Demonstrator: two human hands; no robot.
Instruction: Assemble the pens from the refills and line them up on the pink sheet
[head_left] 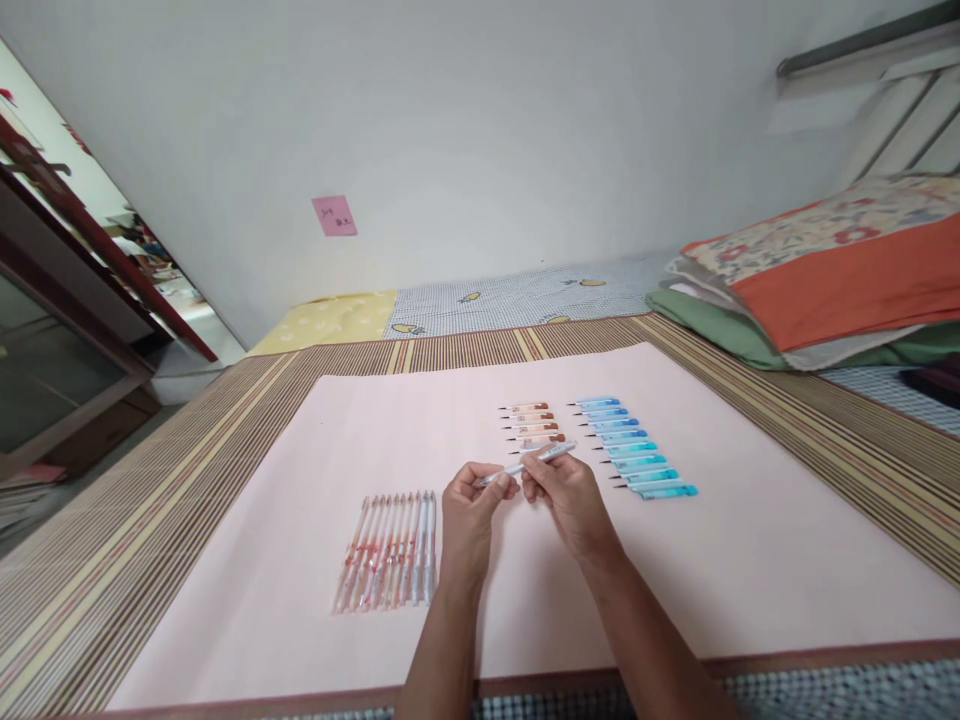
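A slim white pen [556, 452] is held above the pink sheet between my two hands. My left hand [474, 495] pinches one end of it, and my right hand [564, 492] grips it farther along, with the other end sticking out past the fingers. Just beyond my hands lies a column of brown-ended pens [534, 428], dark tips to the left; its nearest part is partly hidden by my hands. Right of that, a column of blue and turquoise pens [634, 445] points the same way. Left of my left hand, a row of clear pens with pinkish-red markings [386, 550] lies side by side.
The pink sheet [262, 560] is spread over a striped mat [150, 480]. Folded bedding with an orange and floral cover [840, 260] is piled at the right. A pink note [334, 215] sticks to the white wall behind. An open doorway shows at the far left.
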